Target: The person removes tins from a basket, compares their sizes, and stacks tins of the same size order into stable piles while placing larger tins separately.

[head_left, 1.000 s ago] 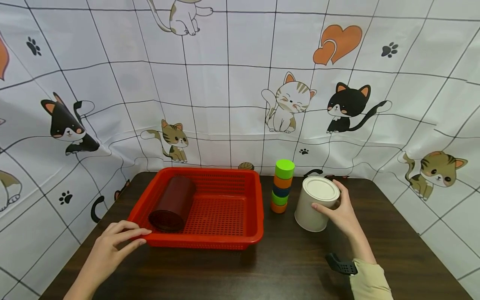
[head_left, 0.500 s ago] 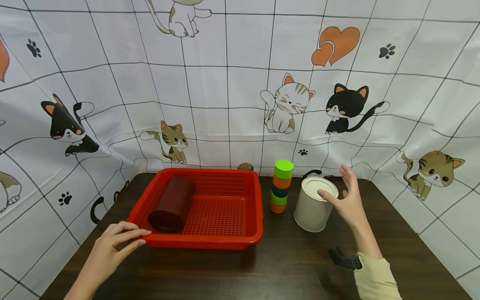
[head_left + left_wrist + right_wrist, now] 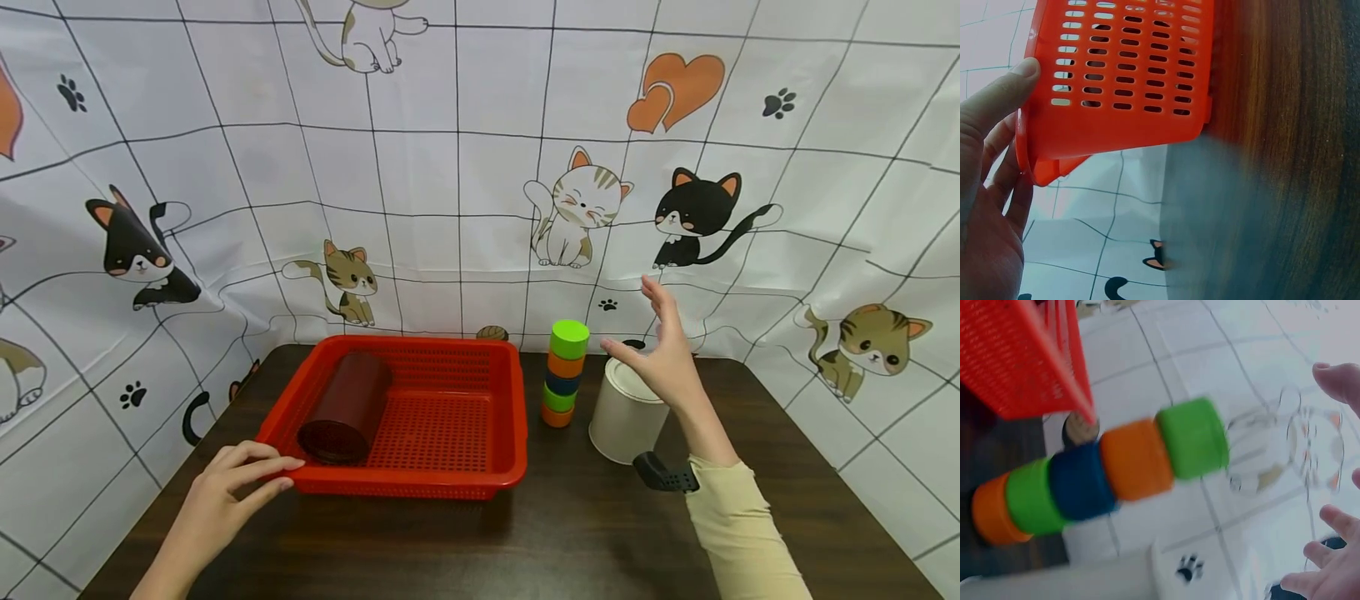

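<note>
At the near left corner of a red plastic basket (image 3: 510,417), my left hand (image 3: 225,496) pinches the rim. In the left wrist view the thumb (image 3: 1007,87) lies on one side of the rim and the fingers on the other. A dark maroon cylinder (image 3: 348,400) lies on its side inside the basket's left part. My right hand (image 3: 667,358) is raised over a cream can (image 3: 626,421) with a lid, fingers spread and holding nothing. Left of the can stands an upright stack of round blocks (image 3: 564,375) in green, orange and dark blue, apart from the hand.
Everything stands on a dark wood-grain table (image 3: 570,542). A white curtain (image 3: 495,167) printed with cats and grid lines hangs behind it and at both sides. The basket's right wall is close to the stack.
My right hand has let go of the can, drawn back to the right, then risen and moved left above it. The left hand and basket have stayed put.
</note>
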### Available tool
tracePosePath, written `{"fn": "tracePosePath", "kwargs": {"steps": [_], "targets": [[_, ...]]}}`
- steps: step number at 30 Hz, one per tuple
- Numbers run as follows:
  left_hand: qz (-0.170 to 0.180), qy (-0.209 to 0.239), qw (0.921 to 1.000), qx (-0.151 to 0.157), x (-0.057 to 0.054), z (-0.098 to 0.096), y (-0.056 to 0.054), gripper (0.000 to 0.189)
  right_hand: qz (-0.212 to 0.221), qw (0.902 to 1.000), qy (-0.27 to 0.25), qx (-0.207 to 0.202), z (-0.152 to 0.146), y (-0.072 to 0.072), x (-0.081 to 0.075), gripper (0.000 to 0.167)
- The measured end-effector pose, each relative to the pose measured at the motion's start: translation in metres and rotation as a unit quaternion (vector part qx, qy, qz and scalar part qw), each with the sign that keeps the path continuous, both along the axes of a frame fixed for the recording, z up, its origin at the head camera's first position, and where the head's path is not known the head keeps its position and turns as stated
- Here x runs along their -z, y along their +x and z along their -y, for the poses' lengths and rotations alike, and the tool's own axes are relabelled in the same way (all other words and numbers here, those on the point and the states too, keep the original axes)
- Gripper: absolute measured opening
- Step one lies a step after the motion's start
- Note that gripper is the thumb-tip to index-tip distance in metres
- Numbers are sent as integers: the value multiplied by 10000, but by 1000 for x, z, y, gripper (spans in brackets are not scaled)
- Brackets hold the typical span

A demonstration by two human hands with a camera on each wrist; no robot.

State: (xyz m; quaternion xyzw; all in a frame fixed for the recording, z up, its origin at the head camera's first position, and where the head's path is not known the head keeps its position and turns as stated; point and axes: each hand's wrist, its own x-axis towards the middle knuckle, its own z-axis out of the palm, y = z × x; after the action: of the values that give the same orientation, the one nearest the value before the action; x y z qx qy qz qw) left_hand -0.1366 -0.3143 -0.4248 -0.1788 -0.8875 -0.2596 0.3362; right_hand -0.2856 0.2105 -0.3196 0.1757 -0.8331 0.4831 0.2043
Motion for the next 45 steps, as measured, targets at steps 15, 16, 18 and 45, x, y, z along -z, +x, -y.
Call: {"fn": "tracePosePath", "kwargs": {"steps": [15,16,18,45], "targets": [[-129,-192,9997,-118,1,4,2,52,-715,9831,1286,-1087,97,-30,-51,99],[-134,-164,9997,-141,1,5,2,52,-775,9811,1320,-1181,104,-32,-52,100],[-169,-136,9996,-187,2,7,3,53,-894,9769,1401,-1344,118,-36,-54,100],[-129,4,9998,-145,5,16,-1,49,-2187,8453,3789,-3067,281,-66,-4,98]]}}
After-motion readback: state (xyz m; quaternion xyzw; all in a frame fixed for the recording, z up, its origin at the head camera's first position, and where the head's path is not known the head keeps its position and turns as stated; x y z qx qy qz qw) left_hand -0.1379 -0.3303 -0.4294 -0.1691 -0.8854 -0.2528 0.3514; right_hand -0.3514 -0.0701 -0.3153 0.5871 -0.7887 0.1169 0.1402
